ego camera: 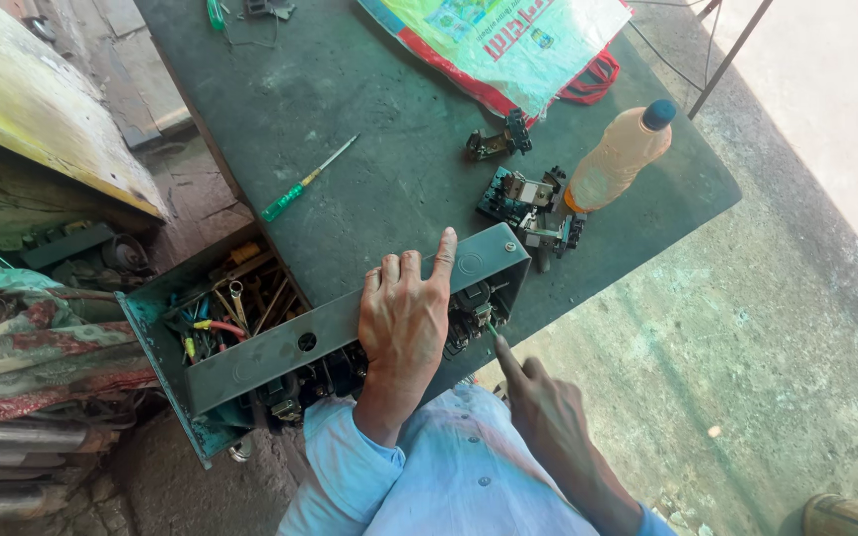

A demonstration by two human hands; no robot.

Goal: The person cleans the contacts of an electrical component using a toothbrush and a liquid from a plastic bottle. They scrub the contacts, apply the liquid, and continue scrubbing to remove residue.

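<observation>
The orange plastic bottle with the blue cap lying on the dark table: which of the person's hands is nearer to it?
Right. The right hand pokes into the grey metal box below the orange plastic bottle; the left hand rests atop the box, farther left.

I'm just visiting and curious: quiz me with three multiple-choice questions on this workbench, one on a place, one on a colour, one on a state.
1. Where does the left hand rest?
A on the long grey metal switch box
B on the striped woven bag
C on the bottle

2. What colour is the handle of the screwdriver lying on the dark green metal table?
A red
B green
C black

3. How is the orange plastic bottle with a blue cap?
A standing upright
B lying on its side
C held in a hand

Answers: 1 A, its palm lies across the box's top; 2 B, the handle is translucent green; 3 B, it lies flat on the table.
</observation>
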